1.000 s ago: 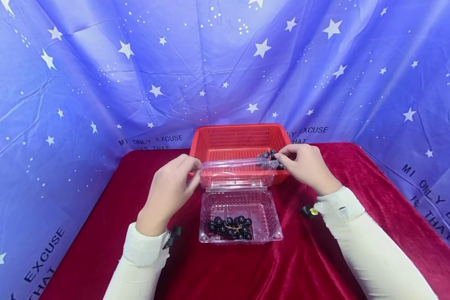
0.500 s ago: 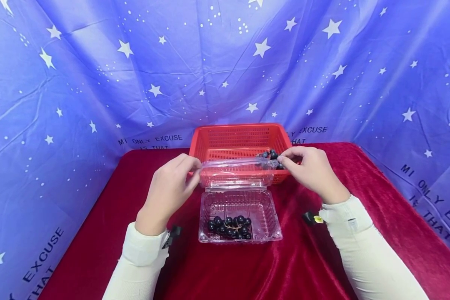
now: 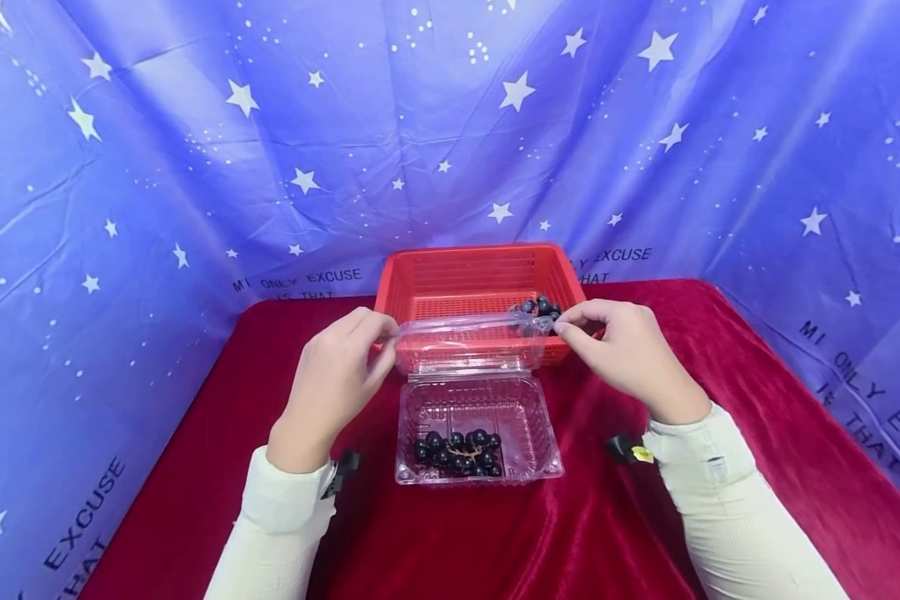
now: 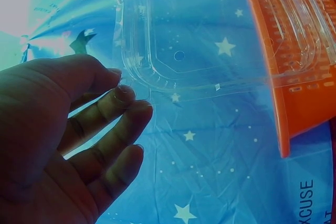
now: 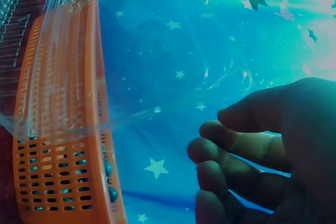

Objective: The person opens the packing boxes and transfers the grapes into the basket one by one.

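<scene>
my left hand (image 3: 337,375) and right hand (image 3: 626,350) each pinch one corner of one clear plastic lid (image 3: 465,357); the one hinged tray (image 3: 525,417) below my fingers holds one bunch of black grapes (image 3: 465,456). beyond my fingertips, one red plastic basket (image 3: 480,252) holds more grapes (image 3: 543,306), too overlapped to count.

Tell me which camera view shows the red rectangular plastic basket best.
The head view: the red rectangular plastic basket shows rim and inside there, though a clear plastic lid overlaps its front. The left wrist view catches only a section, at the right; the right wrist view shows a perforated wall, cut off below.
</scene>
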`<state>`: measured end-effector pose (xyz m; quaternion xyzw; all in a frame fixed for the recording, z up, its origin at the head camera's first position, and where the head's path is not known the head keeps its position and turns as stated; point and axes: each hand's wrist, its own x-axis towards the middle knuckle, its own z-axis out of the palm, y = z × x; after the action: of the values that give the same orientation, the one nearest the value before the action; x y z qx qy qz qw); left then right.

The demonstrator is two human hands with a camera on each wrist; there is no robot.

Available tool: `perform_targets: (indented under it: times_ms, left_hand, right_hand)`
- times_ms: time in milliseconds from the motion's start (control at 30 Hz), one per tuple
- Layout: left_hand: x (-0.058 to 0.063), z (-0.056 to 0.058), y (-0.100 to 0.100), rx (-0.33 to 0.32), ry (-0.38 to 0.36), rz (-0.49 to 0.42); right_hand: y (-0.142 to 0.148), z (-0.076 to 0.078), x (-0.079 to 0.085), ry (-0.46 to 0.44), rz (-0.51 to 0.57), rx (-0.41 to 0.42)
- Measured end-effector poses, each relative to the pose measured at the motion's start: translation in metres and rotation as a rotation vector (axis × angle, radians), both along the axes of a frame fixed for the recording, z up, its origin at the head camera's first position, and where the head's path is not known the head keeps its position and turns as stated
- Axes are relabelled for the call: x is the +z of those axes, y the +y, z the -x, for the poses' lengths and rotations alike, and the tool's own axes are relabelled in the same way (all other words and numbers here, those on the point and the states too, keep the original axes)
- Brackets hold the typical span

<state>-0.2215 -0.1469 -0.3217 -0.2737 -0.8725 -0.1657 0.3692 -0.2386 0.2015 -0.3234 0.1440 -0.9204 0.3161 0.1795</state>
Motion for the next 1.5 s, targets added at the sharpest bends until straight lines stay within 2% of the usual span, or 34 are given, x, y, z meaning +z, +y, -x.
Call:
perform_targets:
  times_ms: [433,667,967,1500]
  left_hand:
    - [0.0,0.0,-0.005,-0.015,-0.005,-0.002]
    - [0.002,0.0,-0.003,-0.011,-0.009,0.004]
    - [0.001,0.0,-0.002,-0.005,-0.012,0.005]
    - [0.001,0.0,-0.002,-0.004,0.0,0.007]
  right_hand:
    - [-0.014,-0.023,0.007,-0.055,-0.141,0.167]
    - [-0.025,-0.028,0.008,-0.101,-0.186,0.267]
    - [-0.038,-0.029,-0.001,-0.103,-0.269,0.367]
    - [-0.059,-0.034,-0.02,-0.194,-0.385,0.471]
